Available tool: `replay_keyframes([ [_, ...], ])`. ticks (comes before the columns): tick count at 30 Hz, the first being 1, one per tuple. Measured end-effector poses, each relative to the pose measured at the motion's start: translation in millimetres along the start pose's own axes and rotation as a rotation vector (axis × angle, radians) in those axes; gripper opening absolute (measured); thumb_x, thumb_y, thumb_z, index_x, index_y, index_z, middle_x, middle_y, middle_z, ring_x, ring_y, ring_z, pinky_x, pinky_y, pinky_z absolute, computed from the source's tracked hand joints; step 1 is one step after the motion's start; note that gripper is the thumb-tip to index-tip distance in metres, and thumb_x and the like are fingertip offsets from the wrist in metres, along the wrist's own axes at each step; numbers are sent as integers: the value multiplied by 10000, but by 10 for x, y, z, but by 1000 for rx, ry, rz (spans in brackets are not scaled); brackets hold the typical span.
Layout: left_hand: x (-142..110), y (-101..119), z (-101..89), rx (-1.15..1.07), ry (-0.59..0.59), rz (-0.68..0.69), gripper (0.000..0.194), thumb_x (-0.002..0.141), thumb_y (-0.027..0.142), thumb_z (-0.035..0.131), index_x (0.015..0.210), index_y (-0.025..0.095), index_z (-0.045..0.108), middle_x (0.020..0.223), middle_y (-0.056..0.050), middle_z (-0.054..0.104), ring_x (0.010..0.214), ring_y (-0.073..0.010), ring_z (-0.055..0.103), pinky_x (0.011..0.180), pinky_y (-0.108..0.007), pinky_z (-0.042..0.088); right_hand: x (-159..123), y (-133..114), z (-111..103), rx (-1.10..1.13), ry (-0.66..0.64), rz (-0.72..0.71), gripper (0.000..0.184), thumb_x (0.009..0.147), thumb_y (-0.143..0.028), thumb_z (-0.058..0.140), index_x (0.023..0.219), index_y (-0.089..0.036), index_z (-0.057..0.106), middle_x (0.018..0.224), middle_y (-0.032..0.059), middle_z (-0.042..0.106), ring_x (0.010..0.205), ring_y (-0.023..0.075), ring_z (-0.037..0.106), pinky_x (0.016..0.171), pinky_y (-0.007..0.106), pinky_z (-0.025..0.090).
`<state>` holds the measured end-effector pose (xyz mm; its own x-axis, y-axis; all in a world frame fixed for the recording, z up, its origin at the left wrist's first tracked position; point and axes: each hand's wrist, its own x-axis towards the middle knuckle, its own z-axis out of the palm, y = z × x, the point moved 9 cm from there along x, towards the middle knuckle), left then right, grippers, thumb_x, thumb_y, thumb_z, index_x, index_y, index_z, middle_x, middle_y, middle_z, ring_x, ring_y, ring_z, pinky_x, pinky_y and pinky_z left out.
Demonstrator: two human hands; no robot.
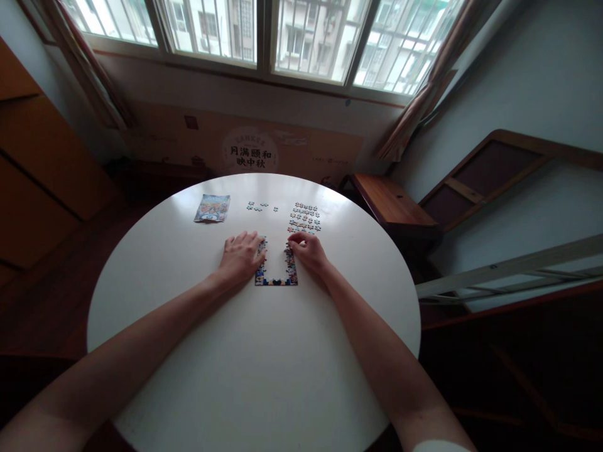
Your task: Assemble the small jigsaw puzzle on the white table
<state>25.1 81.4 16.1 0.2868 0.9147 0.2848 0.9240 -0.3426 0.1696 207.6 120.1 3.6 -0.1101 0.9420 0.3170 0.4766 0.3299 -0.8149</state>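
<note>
On the white table lies a U-shaped border of joined jigsaw pieces, with a bottom row and two sides. My left hand rests flat over the left side of this border, fingers stretched out and holding nothing. At the upper end of the right side, my right hand has its thumb and forefinger pinched together on what looks like a jigsaw piece, mostly hidden by the fingers. Just beyond that hand, several loose jigsaw pieces lie in rows. A smaller group of loose pieces sits farther left.
A colourful printed packet lies at the table's far left. The round white table has its curved edge all around me. A wooden stool or bench stands beyond its right edge, below the curtained window.
</note>
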Motion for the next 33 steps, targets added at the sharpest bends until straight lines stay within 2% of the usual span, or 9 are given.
replay_keyframes([
  [13,2,-7,15,-11,-11,-12,406,927,410,408,1270,266,571,1424,-74,515,1326,-280,417,1083,-478,278,-3,-32,-8,-11,-6,-3,128,747,-242,601,799,-177,699,798,41,714,765,165,649,746,296,505],
  [23,4,2,-6,0,-13,-8,399,927,406,411,1264,264,569,1421,-73,518,1317,-283,427,1072,-474,289,0,-10,-5,-72,3,-6,141,754,-264,593,791,-182,703,768,27,694,698,151,610,677,280,490],
  [33,3,8,-15,-13,-20,-15,398,922,394,412,1260,260,577,1419,-78,518,1319,-286,426,1075,-485,286,-10,-101,-58,-139,36,-29,126,747,-205,579,765,-179,701,786,38,682,680,141,574,681,284,491],
])
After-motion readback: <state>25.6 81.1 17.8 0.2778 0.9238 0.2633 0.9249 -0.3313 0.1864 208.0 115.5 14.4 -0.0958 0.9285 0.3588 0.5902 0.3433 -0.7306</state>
